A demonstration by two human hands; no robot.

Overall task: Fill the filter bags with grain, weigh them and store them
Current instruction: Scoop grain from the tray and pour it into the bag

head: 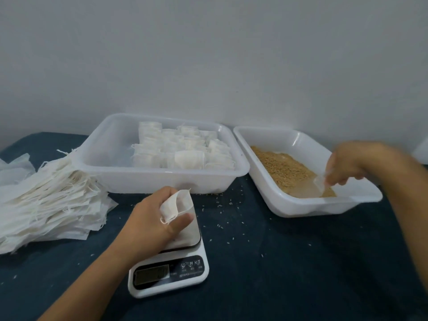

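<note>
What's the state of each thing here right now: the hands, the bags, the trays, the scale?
Left hand: holds an empty filter bag open over the scale.
Right hand: grips a clear scoop in the grain.
Scale: switched on, reading illegible.
Left tray: partly filled with packed bags.
Right tray: holds grain.
Empty bag stack: fanned out.

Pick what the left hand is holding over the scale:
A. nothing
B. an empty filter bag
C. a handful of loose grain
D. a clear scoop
B: the left hand grips a flat white filter bag, its fingers tucked into the opening, above the kitchen scale; the clear scoop is in the right hand at the grain tray.
</note>
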